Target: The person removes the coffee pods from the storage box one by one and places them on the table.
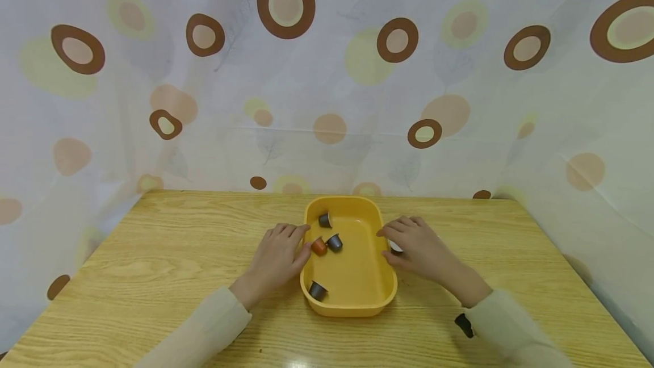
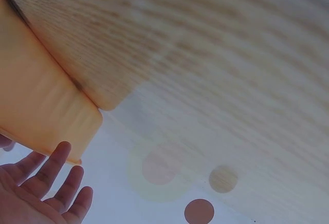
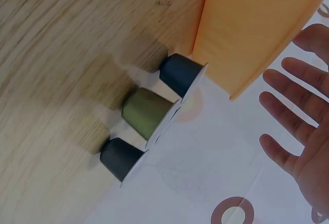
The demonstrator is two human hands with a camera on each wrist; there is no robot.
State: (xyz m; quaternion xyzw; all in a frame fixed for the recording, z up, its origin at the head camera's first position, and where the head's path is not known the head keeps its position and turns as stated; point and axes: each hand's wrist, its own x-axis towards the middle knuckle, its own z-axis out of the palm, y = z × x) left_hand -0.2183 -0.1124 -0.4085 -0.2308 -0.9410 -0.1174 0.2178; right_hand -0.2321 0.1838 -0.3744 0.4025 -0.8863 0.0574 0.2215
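Observation:
A yellow plastic tray [image 1: 348, 310] holds several coffee capsules: an orange one [image 1: 319, 246] beside a dark grey one [image 1: 334, 242], a dark one [image 1: 325, 220] towards the far end and another [image 1: 317, 291] in the near left corner. My left hand [image 1: 278, 254] is at the tray's left rim, fingers loosely spread and thumb tip near the orange capsule. My right hand [image 1: 416, 246] hovers at the right rim with relaxed fingers, holding nothing. Below it, outside the tray, an olive green capsule [image 3: 149, 112] stands between two dark capsules, lids up, partly hidden in the head view.
The tray stands on a wood-grain table [image 1: 194, 243]. Behind and at both sides hangs a pale curtain [image 1: 327, 84] with brown, peach and yellow round prints. A black item [image 1: 464, 325] shows at the right sleeve's cuff.

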